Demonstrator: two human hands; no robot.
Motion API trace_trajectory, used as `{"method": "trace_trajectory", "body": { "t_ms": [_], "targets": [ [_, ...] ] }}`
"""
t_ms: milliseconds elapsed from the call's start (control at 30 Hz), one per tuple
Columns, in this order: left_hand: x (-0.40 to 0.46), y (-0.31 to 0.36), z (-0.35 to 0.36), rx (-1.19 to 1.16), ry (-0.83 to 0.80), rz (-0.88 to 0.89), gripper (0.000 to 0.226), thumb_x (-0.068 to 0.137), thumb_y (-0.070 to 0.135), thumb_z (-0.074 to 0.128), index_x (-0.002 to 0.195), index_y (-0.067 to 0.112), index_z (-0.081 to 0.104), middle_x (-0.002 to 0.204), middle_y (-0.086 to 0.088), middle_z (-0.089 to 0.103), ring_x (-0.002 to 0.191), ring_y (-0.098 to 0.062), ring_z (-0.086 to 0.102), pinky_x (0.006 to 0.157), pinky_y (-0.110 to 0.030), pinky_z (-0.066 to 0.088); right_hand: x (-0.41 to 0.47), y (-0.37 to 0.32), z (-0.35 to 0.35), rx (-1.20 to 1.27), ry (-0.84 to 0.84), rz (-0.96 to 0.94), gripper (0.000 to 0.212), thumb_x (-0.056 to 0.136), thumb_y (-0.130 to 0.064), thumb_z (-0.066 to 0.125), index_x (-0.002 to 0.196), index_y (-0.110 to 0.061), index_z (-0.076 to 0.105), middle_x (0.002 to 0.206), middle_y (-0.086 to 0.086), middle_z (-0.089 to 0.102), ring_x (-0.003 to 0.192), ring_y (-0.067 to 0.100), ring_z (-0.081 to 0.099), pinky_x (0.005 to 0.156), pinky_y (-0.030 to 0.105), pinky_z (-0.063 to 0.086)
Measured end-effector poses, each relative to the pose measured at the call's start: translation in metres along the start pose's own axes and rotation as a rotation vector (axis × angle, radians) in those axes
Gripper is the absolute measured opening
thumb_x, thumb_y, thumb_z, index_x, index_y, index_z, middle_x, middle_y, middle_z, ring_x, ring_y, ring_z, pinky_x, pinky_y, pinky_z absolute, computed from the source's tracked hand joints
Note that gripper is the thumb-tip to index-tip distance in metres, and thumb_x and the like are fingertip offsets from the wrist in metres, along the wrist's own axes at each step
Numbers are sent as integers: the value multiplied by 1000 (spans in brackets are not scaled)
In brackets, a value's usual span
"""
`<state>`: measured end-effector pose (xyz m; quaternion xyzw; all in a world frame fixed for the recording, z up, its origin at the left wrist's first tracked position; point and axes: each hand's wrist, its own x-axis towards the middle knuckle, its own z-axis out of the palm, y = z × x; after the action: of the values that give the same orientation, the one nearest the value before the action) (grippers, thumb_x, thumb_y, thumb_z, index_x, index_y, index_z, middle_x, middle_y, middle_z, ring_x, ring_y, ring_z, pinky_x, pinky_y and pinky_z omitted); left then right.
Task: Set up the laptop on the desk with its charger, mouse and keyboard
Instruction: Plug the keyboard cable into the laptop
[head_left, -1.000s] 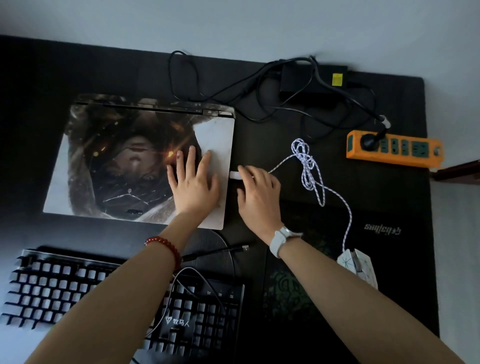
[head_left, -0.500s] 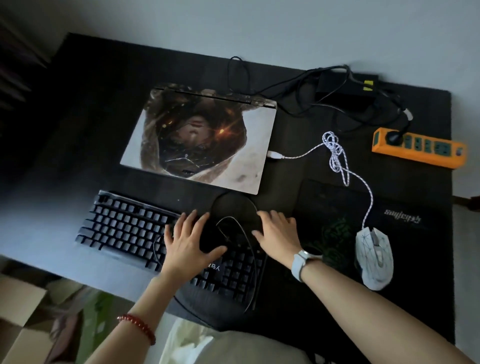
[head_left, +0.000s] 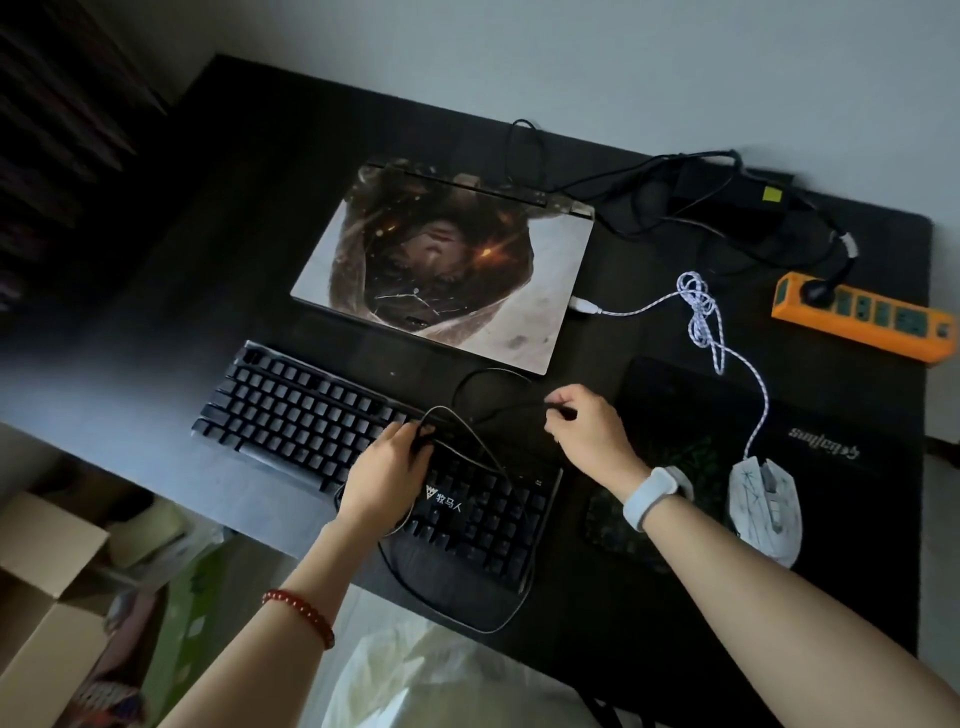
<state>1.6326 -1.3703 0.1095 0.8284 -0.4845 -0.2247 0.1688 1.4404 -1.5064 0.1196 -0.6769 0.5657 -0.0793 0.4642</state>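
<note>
Two labels: keyboard (head_left: 363, 441) reads "牧马人"; mousepad (head_left: 810, 467) lettering inverted, perhaps unreadable.

Both hands, flat over the keyboard (head_left: 363, 441) half a second ago, now grip its black cable (head_left: 483, 447): the left hand (head_left: 387, 483) lifts a loop off the keys, while the right hand (head_left: 587, 431) pinches the plug end, raised to the right of the keyboard's far edge.

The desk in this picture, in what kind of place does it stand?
Probably a home desk or gaming corner: a closed laptop with a decorated lid, a black keyboard and a white mouse lie on a dark desk mat, with cardboard boxes beside it.
</note>
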Motion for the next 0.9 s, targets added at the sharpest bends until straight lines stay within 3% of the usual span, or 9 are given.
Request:
{"method": "trace_trajectory", "body": {
  "t_ms": [100, 133, 333, 467, 567, 700, 767, 900],
  "targets": [
    [1, -8, -15, -116, -6, -62, 16, 90, 22, 57, 90, 7, 61, 64, -2, 59, 59, -25, 57, 53, -32, 41, -2, -11, -14, 238, 40, -82, 15, 87, -6, 55, 96, -13, 64, 84, 2, 66, 59, -5, 61, 56, 11, 47],
    [3, -8, -22, -159, -3, -73, 16, 90, 23, 57, 89, 8, 61, 58, 1, 56, 52, -20, 53, 50, -30, 39, -2, -15, -18, 289, 69, -101, 15, 87, -4, 55, 96, -11, 64, 78, 1, 65, 52, -7, 57, 52, 7, 44],
    [46, -8, -80, -273, 66, -4, 22, 94, 22, 49, 98, 6, 64, 62, 1, 58, 58, -15, 53, 55, -30, 39, 6, -57, -10, 314, 151, -118, 14, 91, -11, 51, 94, -14, 64, 66, -5, 61, 44, 0, 54, 50, 8, 44],
    [89, -36, -135, -210, 144, 34, 20, 94, 26, 50, 101, 15, 64, 77, -6, 66, 74, -25, 60, 68, -41, 49, 20, -101, 4, 208, 14, -107, 15, 92, -16, 50, 94, -15, 65, 66, -6, 66, 40, 2, 56, 46, 8, 43],
    [124, -74, -173, -158, 196, 64, 15, 93, 27, 52, 99, 20, 64, 77, -3, 66, 75, -26, 62, 68, -41, 49, 38, -144, 24, 42, -44, -187, 14, 92, -23, 51, 90, -21, 65, 63, -5, 67, 38, 3, 54, 48, 15, 45],
    [182, -133, -216, -105, 201, 114, 16, 91, 22, 56, 102, 19, 67, 88, -4, 69, 86, -26, 62, 71, -33, 46, 71, -207, 66, -212, -60, -204, 22, 91, -33, 50, 87, -21, 68, 60, -7, 65, 59, 8, 62, 65, 32, 53],
    [213, -158, -234, -1, 168, 179, 19, 91, 22, 54, 106, 19, 66, 98, -6, 69, 92, -28, 61, 77, -37, 47, 87, -232, 89, -347, -136, -183, 25, 91, -34, 49, 88, -18, 69, 64, -8, 64, 72, 17, 64, 73, 36, 53],
    [262, -204, -257, 339, 188, 311, 24, 93, 26, 50, 113, 24, 64, 104, -4, 64, 104, -28, 52, 89, -44, 35, 117, -262, 135, -477, -277, -133, 27, 92, -31, 48, 96, -13, 68, 96, 4, 69, 90, 23, 62, 83, 39, 50]
  ]
}}
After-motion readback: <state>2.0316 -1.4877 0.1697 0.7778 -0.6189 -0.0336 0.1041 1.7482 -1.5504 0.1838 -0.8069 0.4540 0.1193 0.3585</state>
